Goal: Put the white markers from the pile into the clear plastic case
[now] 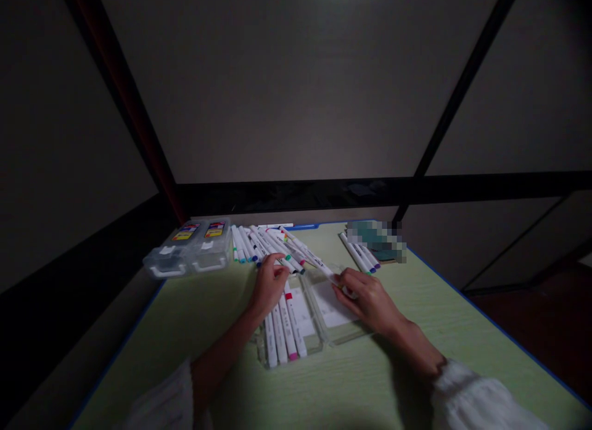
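Observation:
An open clear plastic case [327, 339] lies on the table in front of me, with several white markers [283, 331] side by side in its left half. My right hand [370, 299] pinches the near end of a white marker [325, 271] above the case's right half; its far end points toward the pile. My left hand [269, 287] hovers at the top of the case's left half, thumb and index finger apart, close to the ends of the piled markers. A loose heap of white markers [266, 240] with coloured caps spreads behind it.
Two closed clear cases with handles [208, 248] stand at the back left. At the back right, several markers [358, 252] lie beside a blurred greenish item [377, 239]. White paper [330, 303] shows under the case. A panelled wall [296, 109] rises behind the green table [351, 387].

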`<state>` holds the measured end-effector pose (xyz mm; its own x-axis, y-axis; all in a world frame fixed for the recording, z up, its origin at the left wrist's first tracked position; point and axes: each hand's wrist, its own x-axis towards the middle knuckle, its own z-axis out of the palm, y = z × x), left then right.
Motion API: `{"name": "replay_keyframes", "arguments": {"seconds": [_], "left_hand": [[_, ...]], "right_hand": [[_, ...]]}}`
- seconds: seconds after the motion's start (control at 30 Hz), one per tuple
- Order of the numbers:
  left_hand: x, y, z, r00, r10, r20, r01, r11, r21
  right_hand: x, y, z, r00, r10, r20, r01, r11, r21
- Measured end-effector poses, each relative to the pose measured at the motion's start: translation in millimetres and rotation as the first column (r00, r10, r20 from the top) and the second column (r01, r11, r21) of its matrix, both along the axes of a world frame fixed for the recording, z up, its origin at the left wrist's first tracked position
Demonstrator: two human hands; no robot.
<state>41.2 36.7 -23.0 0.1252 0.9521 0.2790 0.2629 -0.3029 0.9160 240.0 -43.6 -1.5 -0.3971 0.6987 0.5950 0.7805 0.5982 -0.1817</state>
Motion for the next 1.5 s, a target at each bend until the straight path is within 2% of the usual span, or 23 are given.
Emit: {"name": "replay_keyframes", "arguments": {"seconds": [0.13, 0.37, 0.6, 0.87, 1.13, 1.33, 1.5], "left_hand": [[1, 0, 0.3, 1.000, -0.011, -0.025, 0.011, 1.000, -0.002], [2, 0, 0.0, 0.998, -0.004, -0.069, 0.005, 1.000, 0.011], [3, -1, 1.9, 0.995, -0.013, -0.094, 0.014, 1.000, 0.005], [2, -1, 1.8, 0.985, -0.077, -0.154, 0.083, 0.996, 0.034], [1, -1, 4.4, 0.986, -0.090, -0.139, 0.090, 0.996, -0.006], [-3, 5, 5.2, 0.977, -0.160, -0.140, 0.149, 0.985, -0.085], [-6, 5, 4.6, 0.947, -0.175, -0.270, 0.173, 0.984, -0.034]], "right_hand": [[10, 6, -2.3, 0.988, -0.133, -0.075, 0.131, 0.991, -0.036], [23, 12, -6.9, 0.963, -0.243, -0.118, 0.234, 0.968, -0.086], [25, 13, -8.7, 0.954, -0.272, -0.127, 0.259, 0.960, -0.110], [24, 12, -6.8, 0.951, -0.275, -0.143, 0.262, 0.960, -0.102], [26, 13, -6.7, 0.947, -0.285, -0.147, 0.273, 0.957, -0.096], [27, 12, -6.6, 0.944, -0.289, -0.157, 0.279, 0.956, -0.088], [27, 13, -6.8, 0.944, -0.301, -0.137, 0.292, 0.953, -0.081]]}}
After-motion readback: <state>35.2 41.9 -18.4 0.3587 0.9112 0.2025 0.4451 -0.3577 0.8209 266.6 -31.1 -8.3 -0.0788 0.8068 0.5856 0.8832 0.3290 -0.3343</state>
